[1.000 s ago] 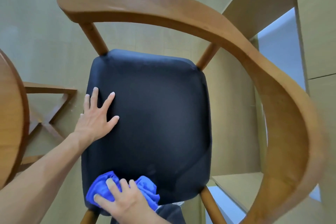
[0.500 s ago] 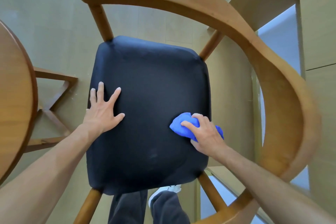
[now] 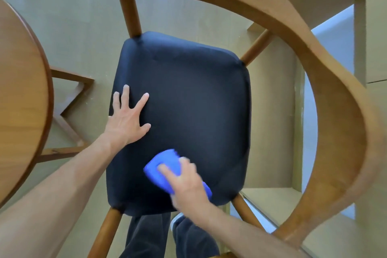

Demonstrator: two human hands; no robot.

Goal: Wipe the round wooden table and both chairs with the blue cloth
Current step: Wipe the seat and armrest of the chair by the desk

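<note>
A wooden chair with a curved backrest (image 3: 326, 81) and a black padded seat (image 3: 194, 98) stands below me. My left hand (image 3: 127, 119) lies flat with spread fingers on the seat's left side. My right hand (image 3: 186, 182) presses the bunched blue cloth (image 3: 165, 165) onto the near middle of the seat; the hand and cloth are blurred by motion. The round wooden table (image 3: 23, 98) shows only its edge at the far left.
The table's wooden base struts (image 3: 71, 98) lie on the floor between table and chair. My dark trouser legs (image 3: 146, 236) stand at the seat's front edge. A beige wall ledge and a pale panel (image 3: 333, 48) are to the right.
My right hand swept the cloth from the seat's near left corner to its right side, then back toward the near middle. The left hand stayed flat on the seat.
</note>
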